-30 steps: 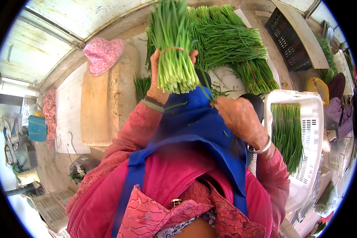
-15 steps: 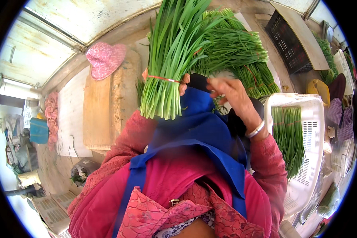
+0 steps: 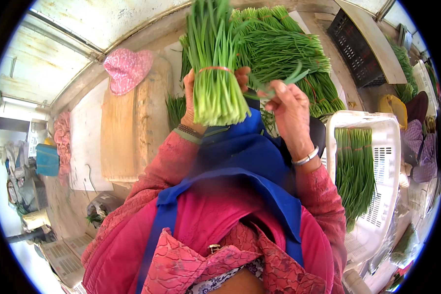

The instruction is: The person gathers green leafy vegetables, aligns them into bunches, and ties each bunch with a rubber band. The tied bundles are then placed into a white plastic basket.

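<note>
A thick bunch of garlic chives (image 3: 219, 98) stands upright in front of me, pale cut ends down, with a red band (image 3: 214, 68) round it. My left hand (image 3: 188, 107) is closed round its back, and its fingertips show at the bunch's right side. Just right of the bunch, the thumb and fingers of my right hand (image 3: 290, 105) pinch a loose chive leaf (image 3: 295, 74), apart from the banded stems. Behind the bunch lies a large pile of chive bundles (image 3: 284, 49), several with red bands. The bunch's leaf tips run out of the top of the picture.
On my right stands a white plastic crate (image 3: 348, 119) with chive bundles (image 3: 354, 171) in it. A black crate (image 3: 354, 46) stands at the far right, near a yellow bag (image 3: 393, 109). To my left, a pink hat (image 3: 127, 68) rests on a wooden board (image 3: 120, 132).
The bunch has tipped so its cut ends face me more. My right hand has moved slightly down and right, and a loose leaf now shows in its fingers.
</note>
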Motion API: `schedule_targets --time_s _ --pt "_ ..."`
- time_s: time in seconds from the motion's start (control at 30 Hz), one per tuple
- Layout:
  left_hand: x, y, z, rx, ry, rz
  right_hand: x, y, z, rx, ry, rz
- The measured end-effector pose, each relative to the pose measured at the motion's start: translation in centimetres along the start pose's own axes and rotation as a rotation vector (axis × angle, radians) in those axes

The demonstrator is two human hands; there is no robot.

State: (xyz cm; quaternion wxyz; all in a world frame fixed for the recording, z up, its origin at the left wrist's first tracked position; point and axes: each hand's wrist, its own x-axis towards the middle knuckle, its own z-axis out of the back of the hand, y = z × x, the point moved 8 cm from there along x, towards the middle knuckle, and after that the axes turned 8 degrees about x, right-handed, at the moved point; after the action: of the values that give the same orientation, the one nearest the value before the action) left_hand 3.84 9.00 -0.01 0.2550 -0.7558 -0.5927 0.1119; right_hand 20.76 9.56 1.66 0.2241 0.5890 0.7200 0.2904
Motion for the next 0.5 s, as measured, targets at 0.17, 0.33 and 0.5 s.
schedule_targets --time_s 0.17,0.33,0.5 --pt "1.3 -3.2 1.6 -0.349 -0.08 -0.072 -1.5 3.6 1.9 -0.432 -0.026 0.046" --pt "-1.5 -5.1 4.5 0.245 -0.231 0.213 -3.2 0.0 4.3 -1.878 0.323 0.253" --pt "-4.4 -7.0 0.6 0.957 -0.155 0.423 -2.4 2.4 0.9 -1.762 0.313 0.039"
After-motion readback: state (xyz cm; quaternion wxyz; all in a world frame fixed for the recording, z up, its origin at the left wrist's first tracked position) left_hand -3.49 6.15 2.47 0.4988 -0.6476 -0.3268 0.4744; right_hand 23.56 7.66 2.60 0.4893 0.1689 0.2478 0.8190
